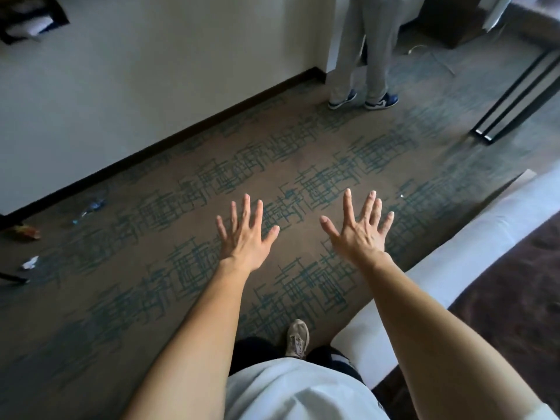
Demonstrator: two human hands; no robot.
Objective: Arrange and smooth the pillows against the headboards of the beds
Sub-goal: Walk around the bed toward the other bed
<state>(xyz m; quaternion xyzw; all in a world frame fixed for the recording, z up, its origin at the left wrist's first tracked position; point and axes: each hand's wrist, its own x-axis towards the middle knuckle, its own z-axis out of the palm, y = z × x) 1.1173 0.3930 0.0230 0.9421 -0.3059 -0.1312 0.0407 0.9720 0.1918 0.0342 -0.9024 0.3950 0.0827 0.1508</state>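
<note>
1. The bed lies at the right of the view. Its visible edge runs on a diagonal from bottom centre up to a corner near the right edge.
2. The left hand and right hand are stretched forward over the carpet, backs up, fingers straight and splayed wide, holding nothing. The fingertips point away from the person, and the right hand is just beside the bed's edge.
3. Most of the bed is cut off by the frame, so its head end cannot be seen. The person's right forearm crosses over the mattress side.
4. The bed's side is smooth white fabric, and a dark brown, plush-looking cover lies on top.
5. The carpet is brown with teal scribbled blocks, and scraps of litter lie near the dark skirting.
6. A second person's legs, in pale trousers and blue-and-white sneakers, stand well apart, cut off above the thighs.
</note>
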